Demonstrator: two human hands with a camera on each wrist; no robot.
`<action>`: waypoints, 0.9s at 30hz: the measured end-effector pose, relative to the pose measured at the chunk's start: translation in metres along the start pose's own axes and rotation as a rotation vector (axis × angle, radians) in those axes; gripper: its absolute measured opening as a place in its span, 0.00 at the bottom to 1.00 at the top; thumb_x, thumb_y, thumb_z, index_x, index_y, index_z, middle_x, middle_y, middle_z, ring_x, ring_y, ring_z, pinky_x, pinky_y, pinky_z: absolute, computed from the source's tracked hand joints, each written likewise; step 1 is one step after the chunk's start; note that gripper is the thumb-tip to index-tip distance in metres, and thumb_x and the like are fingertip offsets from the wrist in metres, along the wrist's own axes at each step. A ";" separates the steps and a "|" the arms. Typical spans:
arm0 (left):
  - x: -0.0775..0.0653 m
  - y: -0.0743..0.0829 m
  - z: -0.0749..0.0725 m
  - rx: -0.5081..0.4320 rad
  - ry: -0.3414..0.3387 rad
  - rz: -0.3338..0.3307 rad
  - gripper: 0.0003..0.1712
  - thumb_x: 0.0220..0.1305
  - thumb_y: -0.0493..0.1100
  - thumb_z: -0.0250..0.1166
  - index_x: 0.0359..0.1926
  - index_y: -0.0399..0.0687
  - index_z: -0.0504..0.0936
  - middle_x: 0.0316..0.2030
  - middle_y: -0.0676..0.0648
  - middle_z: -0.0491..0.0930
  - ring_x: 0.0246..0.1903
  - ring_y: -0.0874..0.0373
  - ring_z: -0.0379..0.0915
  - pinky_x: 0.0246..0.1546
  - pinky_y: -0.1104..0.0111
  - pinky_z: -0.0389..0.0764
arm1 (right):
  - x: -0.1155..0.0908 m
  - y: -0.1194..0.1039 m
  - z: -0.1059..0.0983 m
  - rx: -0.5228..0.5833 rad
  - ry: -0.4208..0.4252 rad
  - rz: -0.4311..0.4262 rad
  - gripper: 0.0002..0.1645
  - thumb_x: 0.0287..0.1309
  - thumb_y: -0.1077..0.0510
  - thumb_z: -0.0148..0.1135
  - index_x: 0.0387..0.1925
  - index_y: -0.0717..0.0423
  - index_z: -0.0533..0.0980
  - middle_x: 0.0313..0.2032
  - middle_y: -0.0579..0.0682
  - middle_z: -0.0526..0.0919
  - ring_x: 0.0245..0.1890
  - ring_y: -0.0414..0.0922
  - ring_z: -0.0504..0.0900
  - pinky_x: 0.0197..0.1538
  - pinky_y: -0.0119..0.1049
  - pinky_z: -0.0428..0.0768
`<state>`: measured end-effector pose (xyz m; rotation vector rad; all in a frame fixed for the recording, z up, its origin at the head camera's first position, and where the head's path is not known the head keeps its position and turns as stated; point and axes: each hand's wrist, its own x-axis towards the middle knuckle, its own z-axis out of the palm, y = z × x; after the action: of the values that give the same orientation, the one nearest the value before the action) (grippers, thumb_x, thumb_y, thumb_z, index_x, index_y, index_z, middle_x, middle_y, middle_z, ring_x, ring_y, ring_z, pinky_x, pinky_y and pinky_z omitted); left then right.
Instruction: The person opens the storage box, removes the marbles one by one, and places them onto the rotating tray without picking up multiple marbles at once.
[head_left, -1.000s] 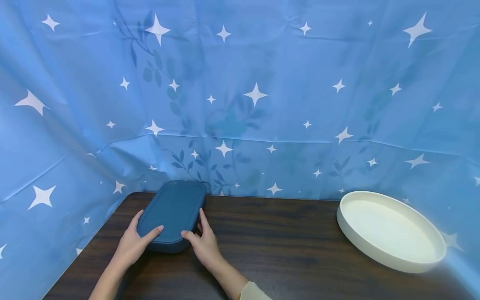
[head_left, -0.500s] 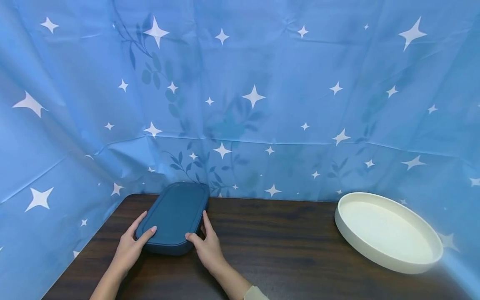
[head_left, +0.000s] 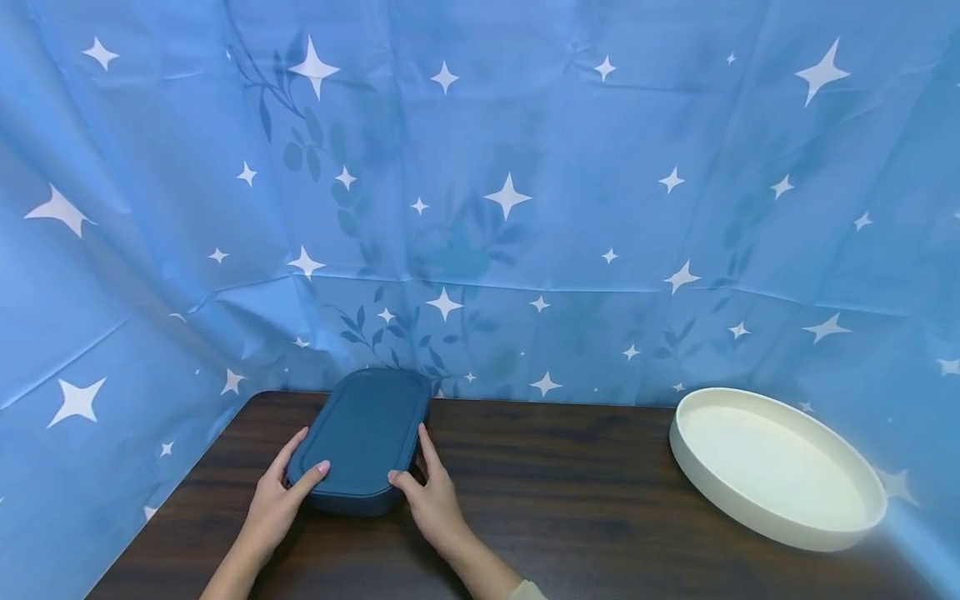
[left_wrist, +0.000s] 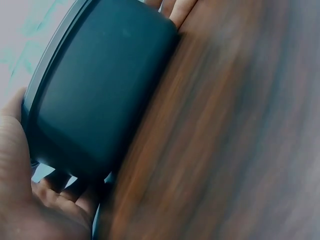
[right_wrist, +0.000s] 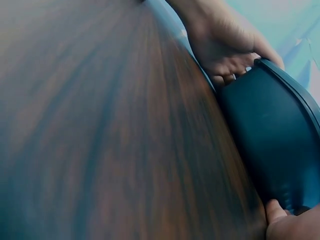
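Observation:
A dark blue box with a lid [head_left: 367, 429] and rounded corners lies at the left of the wooden table. My left hand [head_left: 273, 507] grips its near left corner, thumb on the lid and fingers down the side. The near right corner is held by my right hand [head_left: 440, 507], its thumb at the lid's edge. In the left wrist view the box's smooth near wall [left_wrist: 100, 90] shows between both hands. The right wrist view has that same wall [right_wrist: 275, 130], with my left hand [right_wrist: 220, 42] beyond it. What the box contains is hidden.
A round cream tray [head_left: 780, 467] with a low rim stands at the table's right. Dark wood tabletop [head_left: 570, 492] stretches between box and tray. Behind and at the left hangs a blue curtain [head_left: 480, 208] with white stars, close to the box's far end.
Both hands have moved the box a little to the right, keeping their hold on it. The head view has shifted slightly. The tray has stayed in place.

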<state>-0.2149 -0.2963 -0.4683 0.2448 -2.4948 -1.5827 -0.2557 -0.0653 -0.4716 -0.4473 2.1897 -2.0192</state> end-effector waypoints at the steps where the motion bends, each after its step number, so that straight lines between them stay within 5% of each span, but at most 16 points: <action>1: 0.000 0.001 0.002 -0.007 0.003 0.001 0.46 0.73 0.59 0.59 0.81 0.57 0.45 0.77 0.31 0.53 0.71 0.34 0.62 0.58 0.55 0.76 | 0.000 0.001 -0.002 -0.008 0.000 -0.003 0.49 0.64 0.47 0.61 0.80 0.36 0.49 0.80 0.54 0.51 0.76 0.65 0.58 0.69 0.62 0.70; 10: -0.005 0.008 0.019 -0.050 0.030 -0.024 0.47 0.71 0.61 0.61 0.81 0.59 0.47 0.77 0.33 0.54 0.74 0.37 0.58 0.64 0.57 0.73 | -0.003 0.002 -0.020 -0.021 -0.014 -0.016 0.49 0.65 0.47 0.61 0.80 0.36 0.48 0.80 0.56 0.53 0.77 0.64 0.59 0.69 0.61 0.70; 16: -0.008 0.013 0.033 -0.099 0.034 -0.022 0.49 0.70 0.61 0.62 0.81 0.59 0.47 0.78 0.32 0.50 0.76 0.35 0.53 0.70 0.46 0.66 | -0.005 0.005 -0.035 -0.025 -0.033 -0.018 0.47 0.66 0.48 0.60 0.80 0.35 0.48 0.80 0.56 0.52 0.77 0.64 0.57 0.67 0.61 0.72; 27: -0.011 0.018 0.047 -0.087 0.042 0.013 0.50 0.69 0.62 0.63 0.81 0.58 0.47 0.79 0.35 0.49 0.76 0.35 0.51 0.71 0.40 0.63 | -0.007 0.005 -0.056 -0.045 -0.080 -0.033 0.46 0.69 0.46 0.58 0.80 0.33 0.48 0.80 0.58 0.51 0.77 0.64 0.57 0.65 0.62 0.74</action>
<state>-0.2161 -0.2453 -0.4718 0.2464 -2.3847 -1.6586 -0.2660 -0.0096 -0.4718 -0.5631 2.1988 -1.9361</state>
